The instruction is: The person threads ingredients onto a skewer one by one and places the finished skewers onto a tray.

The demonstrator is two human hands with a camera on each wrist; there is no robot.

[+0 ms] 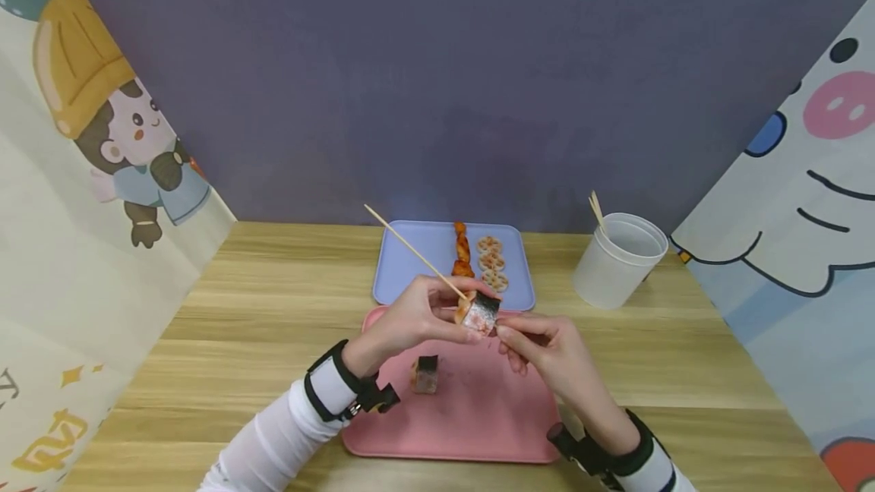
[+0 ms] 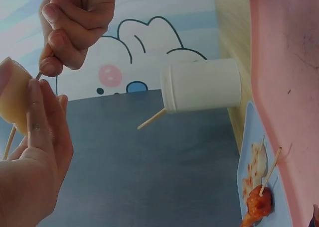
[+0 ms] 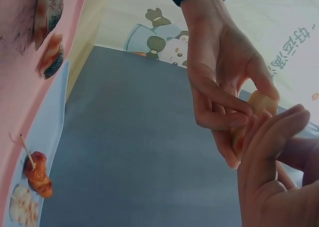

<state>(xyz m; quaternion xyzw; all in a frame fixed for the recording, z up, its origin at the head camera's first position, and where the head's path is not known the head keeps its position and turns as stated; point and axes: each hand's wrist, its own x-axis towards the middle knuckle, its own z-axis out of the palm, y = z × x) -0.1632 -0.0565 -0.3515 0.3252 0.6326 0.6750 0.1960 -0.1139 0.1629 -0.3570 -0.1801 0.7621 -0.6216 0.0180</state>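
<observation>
Above the pink tray (image 1: 478, 416), my left hand (image 1: 447, 316) grips a chunk of fish (image 1: 481, 314) with dark skin. A wooden skewer (image 1: 410, 247) runs through the chunk and sticks out up and to the left. My right hand (image 1: 511, 331) meets it from the right and pinches the skewer's short end beside the chunk. In the left wrist view the pale chunk (image 2: 12, 100) lies against my left fingers (image 2: 40, 122), and the right hand (image 2: 70, 33) pinches the stick just above it. The right wrist view shows both hands closed round the chunk (image 3: 261, 103).
Another fish piece (image 1: 425, 374) stands on the pink tray. Behind it is a blue tray (image 1: 410, 279) carrying an orange skewer (image 1: 462, 250) and a lotus-root skewer (image 1: 492, 263). A white cup (image 1: 618, 260) with spare sticks stands at the right. Printed panels close off both sides.
</observation>
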